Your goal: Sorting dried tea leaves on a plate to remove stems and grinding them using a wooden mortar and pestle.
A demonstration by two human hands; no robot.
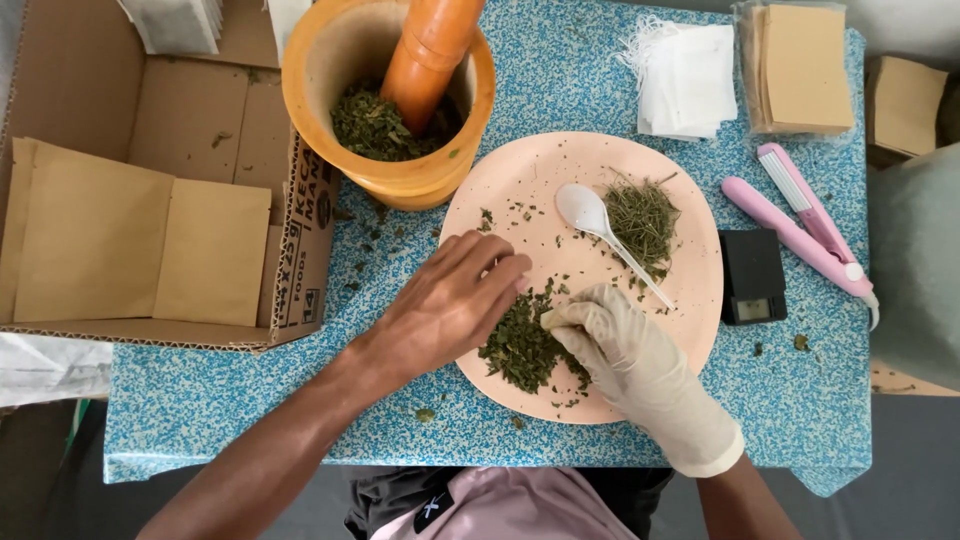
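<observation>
A pale pink plate (690, 290) lies on the speckled blue table (800, 400). On its near side sits a heap of crushed green leaves (520, 348). My bare left hand (450, 305) rests palm down at the heap's left edge, fingers spread toward it. My gloved right hand (625, 350) pinches something small and pale at the heap's right side, but I cannot tell what it is. A white plastic spoon (590, 215) lies on the plate beside a second pile of thin dried herb stems (642, 220).
An orange mortar (400, 175) with a pestle (430, 50) and crushed leaves stands behind the plate. A cardboard box (300, 230) with brown pouches (140, 240) is at left. White sachets (685, 75), brown packets (800, 65), a pink sealer (805, 235) and a small black scale (752, 278) lie at right.
</observation>
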